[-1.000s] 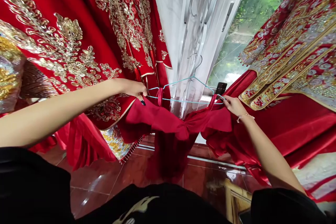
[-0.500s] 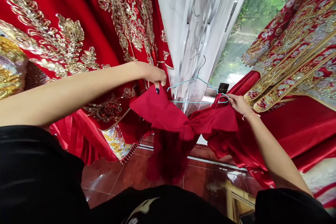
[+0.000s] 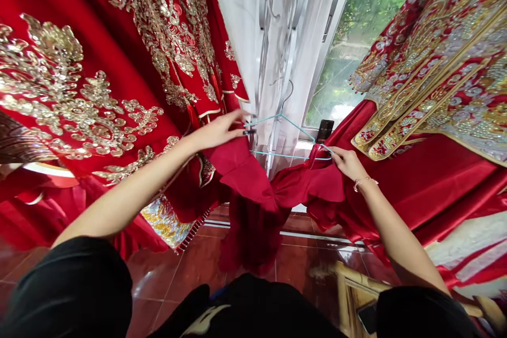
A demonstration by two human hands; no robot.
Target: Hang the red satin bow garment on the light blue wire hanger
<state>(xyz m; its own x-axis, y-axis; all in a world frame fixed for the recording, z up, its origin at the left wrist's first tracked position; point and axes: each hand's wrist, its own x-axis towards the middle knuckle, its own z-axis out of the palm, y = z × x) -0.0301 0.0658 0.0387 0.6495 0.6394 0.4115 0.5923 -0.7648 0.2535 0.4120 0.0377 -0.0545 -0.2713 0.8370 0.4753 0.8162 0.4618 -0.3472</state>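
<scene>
1. Left hand (image 3: 217,132) is reaching with fingers open, just beside a pale-blue wire hanger (image 3: 285,155) at twelve o'clock.
2. Right hand (image 3: 347,163) is pinching the hanger's end and a strap of a red satin garment (image 3: 245,171).
3. Gold-embroidered red robes (image 3: 59,79) are crowding in at ten and two o'clock, and a sheer white curtain (image 3: 277,53) is hanging behind the hanger.

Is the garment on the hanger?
Partly: the red satin garment hangs from the right end of the pale blue wire hanger; left end looks bare.

Compared with the earlier views, our left hand (image 3: 216,132) has lowered and opened, fingers extended toward the left end of the light-blue wire hanger (image 3: 263,120). The red satin garment (image 3: 241,171) has dropped, now sagging below the hanger.
</scene>
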